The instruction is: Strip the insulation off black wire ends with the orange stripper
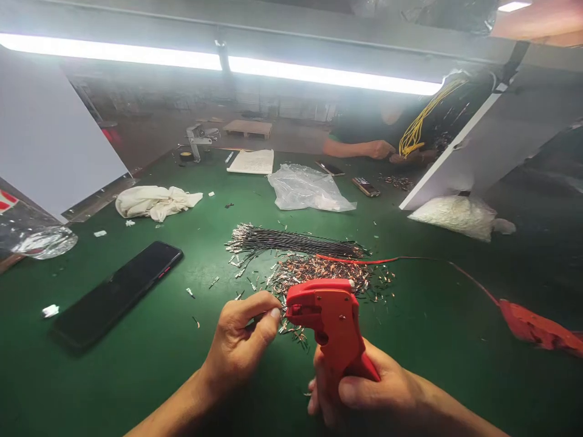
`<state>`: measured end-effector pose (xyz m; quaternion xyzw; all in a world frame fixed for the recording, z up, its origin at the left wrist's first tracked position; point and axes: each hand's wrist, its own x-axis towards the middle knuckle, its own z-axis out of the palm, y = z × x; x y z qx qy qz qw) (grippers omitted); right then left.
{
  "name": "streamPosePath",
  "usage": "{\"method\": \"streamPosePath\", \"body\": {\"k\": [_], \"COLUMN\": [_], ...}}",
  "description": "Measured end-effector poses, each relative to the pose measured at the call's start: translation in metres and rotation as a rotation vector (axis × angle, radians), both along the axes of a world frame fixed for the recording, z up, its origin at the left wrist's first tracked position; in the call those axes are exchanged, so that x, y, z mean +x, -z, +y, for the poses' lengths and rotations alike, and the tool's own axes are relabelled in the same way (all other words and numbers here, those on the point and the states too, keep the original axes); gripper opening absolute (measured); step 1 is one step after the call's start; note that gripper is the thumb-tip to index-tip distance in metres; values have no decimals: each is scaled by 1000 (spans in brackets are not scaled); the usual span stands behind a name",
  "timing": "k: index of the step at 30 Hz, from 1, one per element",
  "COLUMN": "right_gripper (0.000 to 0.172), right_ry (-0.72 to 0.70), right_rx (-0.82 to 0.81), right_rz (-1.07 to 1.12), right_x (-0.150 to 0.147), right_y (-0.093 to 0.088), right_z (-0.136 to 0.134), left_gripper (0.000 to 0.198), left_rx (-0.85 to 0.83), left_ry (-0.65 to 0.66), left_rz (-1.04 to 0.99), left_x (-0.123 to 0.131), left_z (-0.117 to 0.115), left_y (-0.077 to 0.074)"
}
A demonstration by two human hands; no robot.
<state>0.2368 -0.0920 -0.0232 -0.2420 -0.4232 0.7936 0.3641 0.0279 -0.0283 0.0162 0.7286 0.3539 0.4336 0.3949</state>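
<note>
My right hand [380, 382] is wrapped around the handle of a red wire stripper [339, 321], held upright with its jaws facing left. My left hand [246, 337] is closed in a pinch on a thin dark wire [281, 308], its end at the stripper's jaws. Most of that wire is hidden by my fingers. Just beyond the stripper lies a heap of short wire scraps [305, 273], copper and black. Behind the heap, a bundle of black wires [296, 240] is laid out sideways, with metal terminals at its left end.
A black phone [122, 291] lies at left, near a white cloth [157, 202]. Farther back are a notepad [250, 162], a clear plastic bag [310, 188] and a small keypad phone [365, 187]. A red strip [359, 261] stretches rightward. Opposite, another person's hand [381, 149] is near yellow wires [416, 124].
</note>
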Motion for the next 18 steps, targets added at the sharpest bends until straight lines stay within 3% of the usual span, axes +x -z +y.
{"method": "streamPosePath", "body": {"k": [5,18], "right_gripper": [38,48], "right_ry": [-83,2], "right_rx": [70,90], "right_rz": [-53,-167], "right_x": [1,-1], "right_y": [-5,-12], "right_z": [3,-2], "left_gripper": [27,29], "left_rx": [-11,-9], "left_ry": [11,8], "left_rz": [-4,9], "left_x": [0,-2], "left_z": [0,2], "left_y": [-1,0]}}
